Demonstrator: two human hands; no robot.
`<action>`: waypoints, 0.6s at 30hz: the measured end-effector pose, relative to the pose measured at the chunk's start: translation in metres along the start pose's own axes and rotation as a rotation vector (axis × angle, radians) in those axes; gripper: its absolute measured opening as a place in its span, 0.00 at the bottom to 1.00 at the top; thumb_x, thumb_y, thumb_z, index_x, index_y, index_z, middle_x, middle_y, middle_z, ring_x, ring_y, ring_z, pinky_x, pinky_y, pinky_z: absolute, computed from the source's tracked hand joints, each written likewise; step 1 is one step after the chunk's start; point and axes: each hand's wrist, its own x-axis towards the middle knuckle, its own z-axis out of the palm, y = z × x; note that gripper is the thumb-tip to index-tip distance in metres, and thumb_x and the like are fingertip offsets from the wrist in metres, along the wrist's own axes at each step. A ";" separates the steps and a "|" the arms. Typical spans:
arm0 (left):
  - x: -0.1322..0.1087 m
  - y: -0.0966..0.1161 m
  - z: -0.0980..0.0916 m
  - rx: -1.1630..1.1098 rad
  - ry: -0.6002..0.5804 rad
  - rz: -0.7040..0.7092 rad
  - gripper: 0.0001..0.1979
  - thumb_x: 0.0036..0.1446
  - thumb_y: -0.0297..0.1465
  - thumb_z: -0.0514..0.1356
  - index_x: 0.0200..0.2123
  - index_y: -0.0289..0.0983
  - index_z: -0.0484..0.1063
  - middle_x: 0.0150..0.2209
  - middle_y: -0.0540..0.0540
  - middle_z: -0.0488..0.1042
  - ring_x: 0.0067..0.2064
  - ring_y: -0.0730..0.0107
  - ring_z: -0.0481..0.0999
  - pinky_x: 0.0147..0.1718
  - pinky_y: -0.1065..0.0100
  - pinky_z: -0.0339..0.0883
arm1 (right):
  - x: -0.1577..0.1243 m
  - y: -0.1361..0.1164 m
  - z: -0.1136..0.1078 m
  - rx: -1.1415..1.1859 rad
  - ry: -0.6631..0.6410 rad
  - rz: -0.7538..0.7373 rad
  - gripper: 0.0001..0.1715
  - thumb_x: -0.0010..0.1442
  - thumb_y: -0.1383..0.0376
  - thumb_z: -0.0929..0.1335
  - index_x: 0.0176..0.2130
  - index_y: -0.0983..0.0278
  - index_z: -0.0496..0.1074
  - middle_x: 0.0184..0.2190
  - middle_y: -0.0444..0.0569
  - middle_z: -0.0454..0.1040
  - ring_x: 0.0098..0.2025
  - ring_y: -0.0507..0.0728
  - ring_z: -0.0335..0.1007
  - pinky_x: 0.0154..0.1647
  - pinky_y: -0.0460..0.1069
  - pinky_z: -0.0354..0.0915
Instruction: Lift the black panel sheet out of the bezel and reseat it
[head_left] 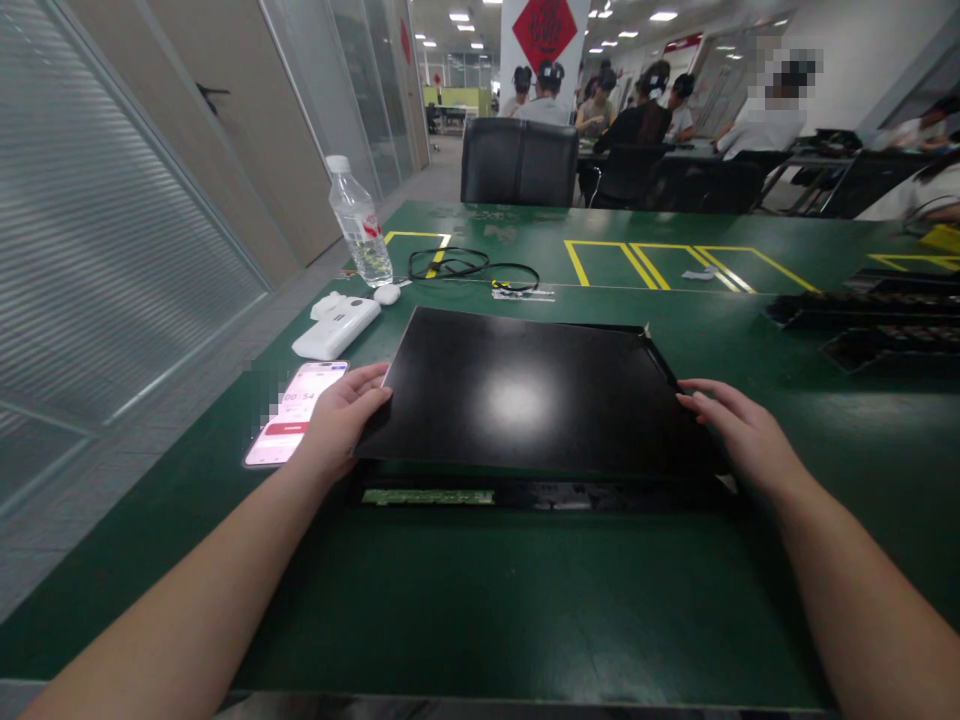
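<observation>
A glossy black screen panel lies over a shallow black frame, its left side raised above the frame. My left hand is closed on the panel's left edge, with the thumb on top. At the right edge, my right hand has its fingers bent round the rim, where panel and frame meet closely. Along the front of the frame shows a narrow green circuit board strip. The far right corner of the frame sticks out past the panel. Most of the frame's inside is hidden beneath the panel.
Left of the panel lie a lit phone, a white device and a water bottle. A black cable is coiled behind. More black frames rest at the right on the green table. People sit farther back.
</observation>
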 end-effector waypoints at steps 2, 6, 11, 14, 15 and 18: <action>0.000 0.000 0.001 0.000 0.002 -0.001 0.19 0.38 0.30 0.74 0.38 0.39 0.82 0.32 0.46 0.86 0.32 0.58 0.84 0.29 0.66 0.75 | 0.000 0.001 0.000 -0.021 0.008 0.003 0.25 0.61 0.41 0.70 0.48 0.52 0.83 0.44 0.52 0.86 0.50 0.71 0.79 0.54 0.65 0.69; -0.001 0.001 0.001 0.011 -0.002 0.004 0.19 0.37 0.30 0.74 0.38 0.39 0.82 0.31 0.47 0.86 0.30 0.61 0.83 0.27 0.67 0.74 | 0.001 0.001 -0.001 -0.017 0.011 0.026 0.25 0.61 0.41 0.70 0.47 0.53 0.83 0.46 0.52 0.86 0.51 0.71 0.78 0.56 0.66 0.67; -0.002 0.002 0.002 0.027 -0.021 -0.002 0.19 0.39 0.31 0.74 0.39 0.39 0.82 0.31 0.46 0.86 0.32 0.57 0.84 0.30 0.65 0.76 | 0.002 -0.001 0.000 -0.003 0.013 0.040 0.25 0.60 0.41 0.70 0.46 0.53 0.83 0.44 0.52 0.85 0.51 0.70 0.78 0.55 0.65 0.68; -0.001 0.000 0.001 0.036 -0.027 0.002 0.20 0.39 0.31 0.74 0.40 0.39 0.81 0.32 0.45 0.86 0.36 0.54 0.85 0.33 0.64 0.77 | 0.002 -0.002 0.000 -0.001 0.022 0.048 0.25 0.59 0.41 0.71 0.44 0.53 0.84 0.43 0.52 0.85 0.49 0.70 0.78 0.54 0.64 0.68; -0.001 -0.001 0.000 0.038 -0.031 0.006 0.20 0.39 0.31 0.74 0.40 0.38 0.81 0.33 0.45 0.86 0.37 0.53 0.86 0.33 0.64 0.77 | 0.001 -0.002 0.000 -0.005 0.026 0.050 0.25 0.59 0.41 0.71 0.44 0.54 0.84 0.43 0.52 0.85 0.48 0.70 0.78 0.53 0.64 0.69; 0.001 -0.004 -0.001 0.049 -0.045 0.016 0.22 0.41 0.32 0.73 0.42 0.38 0.79 0.36 0.44 0.86 0.41 0.52 0.86 0.35 0.64 0.77 | 0.001 -0.003 0.000 -0.038 0.034 0.046 0.26 0.58 0.41 0.72 0.45 0.55 0.84 0.43 0.53 0.85 0.45 0.69 0.79 0.50 0.63 0.71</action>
